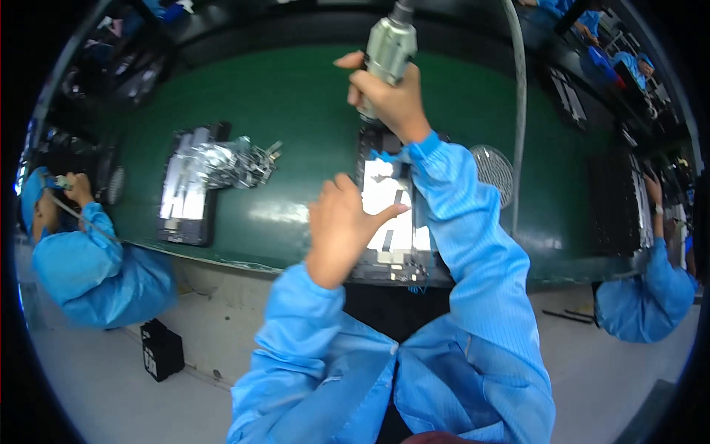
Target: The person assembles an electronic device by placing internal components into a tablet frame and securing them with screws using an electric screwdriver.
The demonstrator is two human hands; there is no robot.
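My right hand (393,96) is wrapped round a silver-grey power screwdriver (391,48), held above the far end of a flat device in front of me. A dark cord runs up from the tool's top. The tool's lower tip shows only in part, beside my hand. The device (376,194) is a black-framed panel with bright silver plates and small parts along its near edge. Over its left side is my left hand (340,226), open, thumb stretched across the plates and the other fingers slightly bent. I cannot tell whether it touches the panel. My right sleeve covers part of the device's right side.
A second black-framed panel (185,192) lies to the left, with a clear bag of metal parts (235,163) by it. Right of my sleeve sits a round dish of small pieces (494,174). A grey hose (520,111) hangs nearby. Co-workers in blue sit at both sides.
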